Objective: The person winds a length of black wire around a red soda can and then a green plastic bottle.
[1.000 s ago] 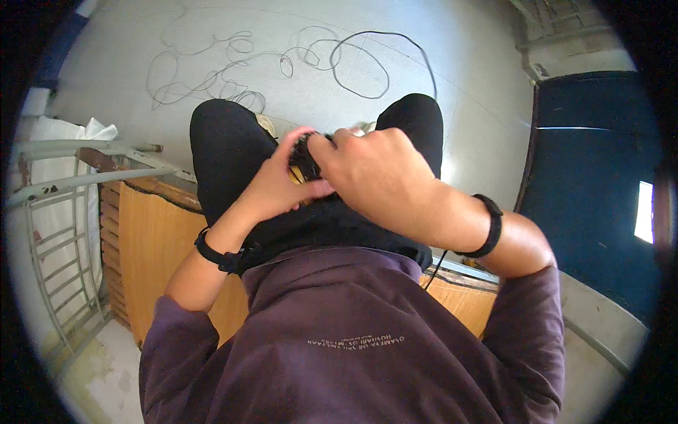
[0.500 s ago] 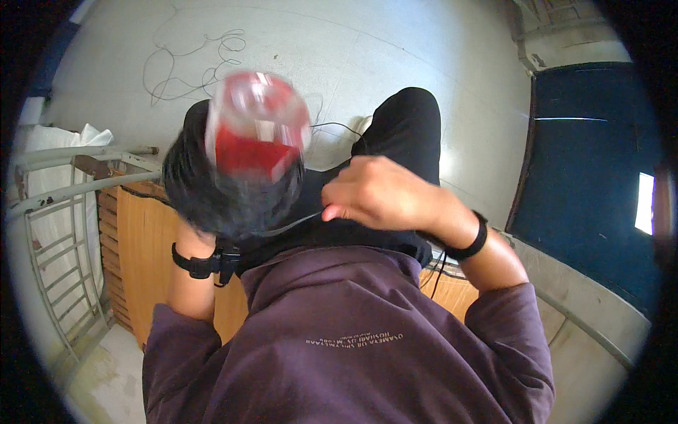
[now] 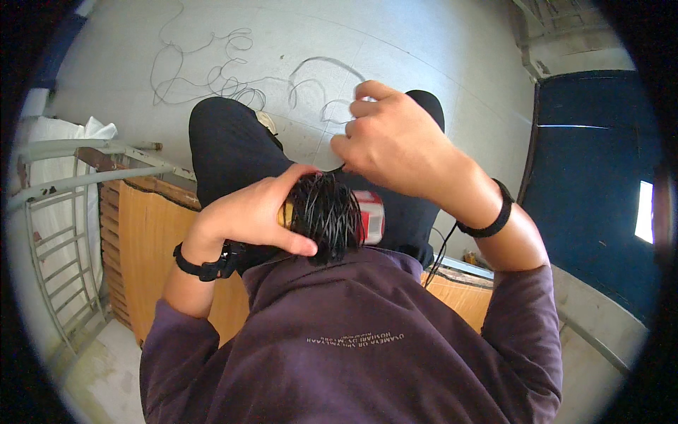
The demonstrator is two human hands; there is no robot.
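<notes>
**Black cord (image 3: 326, 219) found wound round a red and white container (image 3: 374, 218), held at the lap**

We find the wound container lying on its side over the lap, close to the hem of the purple shirt (image 3: 339, 304). Its red and white end projects to the right of the windings; a yellow part shows at the left end. The left hand (image 3: 251, 212) has its grip closed about the left end of the windings, thumb on the near side, other fingers on the far side. The right hand (image 3: 395, 138), farther off and to the right, has its grip pinched on a short visible length of the cord at the windings' far edge.

Beneath lie black trousers (image 3: 226, 145). Beyond the knees, we note loose loops of thin line (image 3: 236, 88) on the pale floor (image 3: 438, 56). To the left we record a yellow-brown board (image 3: 159, 247) and, farther left, a grey metal frame (image 3: 102, 177). A dark blue panel (image 3: 593, 177) stands at the right.
</notes>
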